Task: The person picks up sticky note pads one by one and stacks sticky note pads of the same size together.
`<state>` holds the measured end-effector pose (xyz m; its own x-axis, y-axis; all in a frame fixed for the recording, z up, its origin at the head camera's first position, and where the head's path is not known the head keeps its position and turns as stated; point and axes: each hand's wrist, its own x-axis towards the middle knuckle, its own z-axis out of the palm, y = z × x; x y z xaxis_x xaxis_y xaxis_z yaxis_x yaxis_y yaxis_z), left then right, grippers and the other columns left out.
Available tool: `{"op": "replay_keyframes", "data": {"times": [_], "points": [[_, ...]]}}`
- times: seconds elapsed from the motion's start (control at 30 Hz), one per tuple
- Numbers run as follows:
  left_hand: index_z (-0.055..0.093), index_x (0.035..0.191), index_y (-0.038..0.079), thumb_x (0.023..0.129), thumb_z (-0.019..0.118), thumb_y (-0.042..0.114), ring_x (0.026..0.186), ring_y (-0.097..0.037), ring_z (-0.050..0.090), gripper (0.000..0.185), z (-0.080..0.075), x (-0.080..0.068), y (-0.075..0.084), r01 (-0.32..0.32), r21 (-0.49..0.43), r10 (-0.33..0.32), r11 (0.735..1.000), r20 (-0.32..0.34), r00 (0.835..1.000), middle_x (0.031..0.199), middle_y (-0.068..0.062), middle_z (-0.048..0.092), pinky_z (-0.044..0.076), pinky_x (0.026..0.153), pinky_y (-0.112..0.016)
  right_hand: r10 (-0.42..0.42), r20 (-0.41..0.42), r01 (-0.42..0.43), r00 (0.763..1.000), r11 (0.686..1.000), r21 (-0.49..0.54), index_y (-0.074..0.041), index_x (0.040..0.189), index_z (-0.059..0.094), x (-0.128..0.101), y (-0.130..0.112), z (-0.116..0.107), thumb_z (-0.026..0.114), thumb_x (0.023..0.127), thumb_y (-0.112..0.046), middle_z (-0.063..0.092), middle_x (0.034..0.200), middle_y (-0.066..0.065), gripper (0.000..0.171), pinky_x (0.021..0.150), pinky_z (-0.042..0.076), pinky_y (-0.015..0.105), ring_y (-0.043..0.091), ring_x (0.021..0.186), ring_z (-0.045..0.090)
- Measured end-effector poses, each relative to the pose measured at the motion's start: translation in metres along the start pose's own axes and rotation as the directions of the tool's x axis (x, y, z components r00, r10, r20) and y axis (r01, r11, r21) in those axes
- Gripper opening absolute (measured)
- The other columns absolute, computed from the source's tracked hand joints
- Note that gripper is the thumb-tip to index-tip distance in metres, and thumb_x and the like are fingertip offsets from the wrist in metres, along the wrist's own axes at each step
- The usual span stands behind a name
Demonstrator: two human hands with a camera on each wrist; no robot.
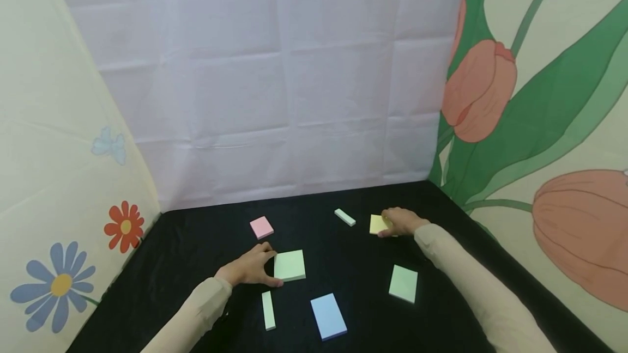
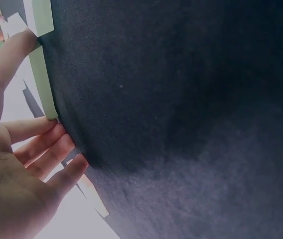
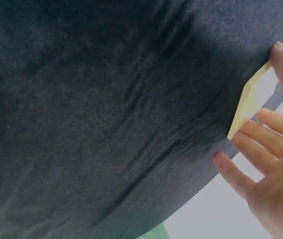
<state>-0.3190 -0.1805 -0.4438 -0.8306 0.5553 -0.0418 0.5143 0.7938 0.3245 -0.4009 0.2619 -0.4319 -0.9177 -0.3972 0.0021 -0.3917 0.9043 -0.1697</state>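
Left hand [image 1: 250, 267], lower centre-left of the head view, grips the square pale-green sticky-note pad [image 1: 290, 265]: thumb and fingers [image 2: 42, 144] are spread to about the pad's width and pinch its left edge at both ends, the pad lying flat on the black cloth table cover [image 1: 343, 244]. In the left wrist view the pad's edge shows as a green strip at upper left with the fingertips against it. Right hand [image 1: 399, 221], centre-right of the head view, holds the small square pale-yellow sticky-note pad [image 1: 378, 224] between thumb and fingers; the right wrist view shows that pad tilted, one edge lifted off the cloth, fingers [image 3: 261, 144] loosely spread under and beside it. No writing or brand is readable on any pad. Count of pads on the cloth: seven. Two are held as above; loose are one pink square pad [image 1: 261, 227] at upper left of the group, one narrow pale-green pad [image 1: 345, 217] just left of the yellow one, one narrow pale-green strip pad [image 1: 268, 310] below the left hand, one blue rectangular pad [image 1: 328, 316] at bottom centre, one green rectangular pad [image 1: 403, 283] at lower right. Both forearms wear beige sleeves [image 1: 471, 282].
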Motion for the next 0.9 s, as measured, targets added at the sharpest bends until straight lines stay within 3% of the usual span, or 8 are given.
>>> {"op": "replay_keyframes", "data": {"times": [0.9], "points": [[0.06,0.129,-0.001,0.077,0.082,0.047,0.099,-0.021,0.047,0.074,0.0012,-0.0009,0.0002,-0.029,-0.008,0.029,1.0,-0.014,0.999,0.118,-0.009,0.049,0.045,0.088,-0.045,0.003,-0.056,-0.003,0.998,1.0,0.007,0.003,0.113,0.059,-0.0011,0.0028,0.0064,0.07,0.088,-0.049,0.051,0.085,0.007,0.059,0.062,0.04,0.035,0.02,0.071,0.048]]}}
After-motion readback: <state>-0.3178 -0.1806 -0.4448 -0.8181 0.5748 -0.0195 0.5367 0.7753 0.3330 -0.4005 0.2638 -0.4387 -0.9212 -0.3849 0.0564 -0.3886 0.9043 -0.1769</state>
